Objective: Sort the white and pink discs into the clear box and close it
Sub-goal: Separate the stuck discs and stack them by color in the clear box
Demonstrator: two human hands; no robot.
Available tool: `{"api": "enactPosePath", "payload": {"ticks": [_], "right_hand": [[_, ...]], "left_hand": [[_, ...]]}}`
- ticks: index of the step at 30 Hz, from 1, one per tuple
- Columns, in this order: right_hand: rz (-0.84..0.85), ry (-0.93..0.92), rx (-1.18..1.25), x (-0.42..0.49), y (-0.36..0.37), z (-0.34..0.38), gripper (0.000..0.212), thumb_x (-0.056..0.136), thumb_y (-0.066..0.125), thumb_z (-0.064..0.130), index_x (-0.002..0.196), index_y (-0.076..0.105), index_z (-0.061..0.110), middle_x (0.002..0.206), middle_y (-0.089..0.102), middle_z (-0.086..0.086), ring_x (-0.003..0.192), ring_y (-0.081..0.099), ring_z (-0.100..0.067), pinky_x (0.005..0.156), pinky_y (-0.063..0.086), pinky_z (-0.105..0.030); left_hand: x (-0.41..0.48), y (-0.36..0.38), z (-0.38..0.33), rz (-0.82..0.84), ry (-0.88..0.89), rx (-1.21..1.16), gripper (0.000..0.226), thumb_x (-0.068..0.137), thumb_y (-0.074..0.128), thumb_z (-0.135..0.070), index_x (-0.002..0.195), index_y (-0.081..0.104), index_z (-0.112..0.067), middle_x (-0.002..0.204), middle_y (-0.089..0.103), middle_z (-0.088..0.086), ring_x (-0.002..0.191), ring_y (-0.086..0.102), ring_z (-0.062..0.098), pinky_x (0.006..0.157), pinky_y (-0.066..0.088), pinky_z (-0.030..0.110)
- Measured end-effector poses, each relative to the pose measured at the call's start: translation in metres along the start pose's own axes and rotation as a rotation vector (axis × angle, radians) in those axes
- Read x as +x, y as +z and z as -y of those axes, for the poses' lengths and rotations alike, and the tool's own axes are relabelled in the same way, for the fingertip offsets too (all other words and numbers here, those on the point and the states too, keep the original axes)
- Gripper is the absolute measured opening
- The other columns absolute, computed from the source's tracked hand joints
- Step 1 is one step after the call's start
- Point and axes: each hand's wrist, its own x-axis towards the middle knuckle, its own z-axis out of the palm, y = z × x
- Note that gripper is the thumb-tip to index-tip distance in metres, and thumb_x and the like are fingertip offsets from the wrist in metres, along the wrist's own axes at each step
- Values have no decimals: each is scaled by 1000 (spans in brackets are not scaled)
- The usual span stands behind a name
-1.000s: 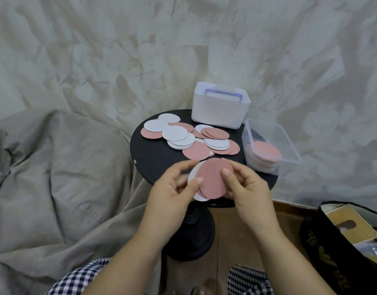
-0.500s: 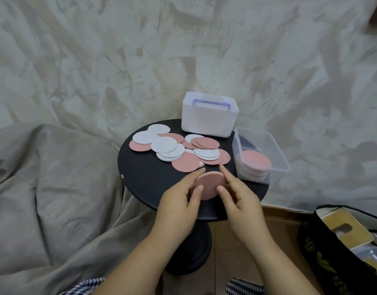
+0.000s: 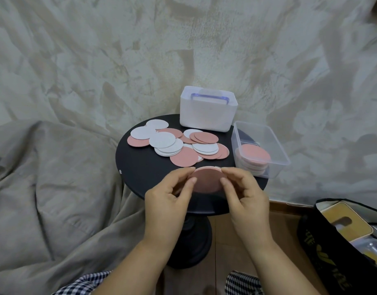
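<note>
A small stack of discs [image 3: 207,180], pink on top, is pinched between my left hand [image 3: 169,196] and my right hand [image 3: 245,193] over the near part of the round black table [image 3: 136,175]. Its edges look squared up, with a thin white edge showing at the top. Several loose white and pink discs [image 3: 179,143] lie overlapping on the far half of the table. The clear box [image 3: 274,145] stands open at the table's right edge with a pile of discs inside, a pink one on top. I cannot see a lid for it.
A white bin with a purple handle [image 3: 207,109] stands at the back of the table, touching the clear box's corner. Grey cloth [image 3: 45,188] drapes on the left. A black bag [image 3: 342,237] with items in it sits on the floor at the right.
The held discs went from fanned out, a white one peeking at the left, to a neat aligned stack. Both hands carried it down towards the tabletop. The camera tilted slightly.
</note>
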Motion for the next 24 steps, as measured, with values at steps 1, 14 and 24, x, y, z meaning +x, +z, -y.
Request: {"api": "enactPosePath", "payload": {"ticks": [1, 14, 24], "right_hand": [[-3, -2, -14, -1, 1, -1, 38, 87, 60, 6, 100, 58, 41, 98, 62, 34, 95, 60, 8, 81, 46, -9], [-98, -15, 80, -9, 10, -1, 35, 84, 61, -3, 104, 67, 25, 101, 69, 18, 97, 62, 4, 85, 44, -9], [-96, 21, 86, -10, 12, -2, 34, 83, 63, -1, 101, 66, 28, 98, 69, 16, 97, 61, 4, 81, 43, -7]], "left_hand": [[0, 0, 2, -8, -2, 13, 25, 80, 68, -3, 92, 71, -25, 85, 70, -23, 86, 63, -10, 75, 43, 3], [-2, 0, 11, -121, 142, 168, 28, 79, 69, -2, 103, 69, -17, 94, 62, -25, 91, 60, -14, 82, 41, 3], [-6, 1, 12, -130, 107, 161, 28, 79, 70, -1, 102, 69, -17, 92, 63, -25, 88, 60, -15, 79, 42, 2]]}}
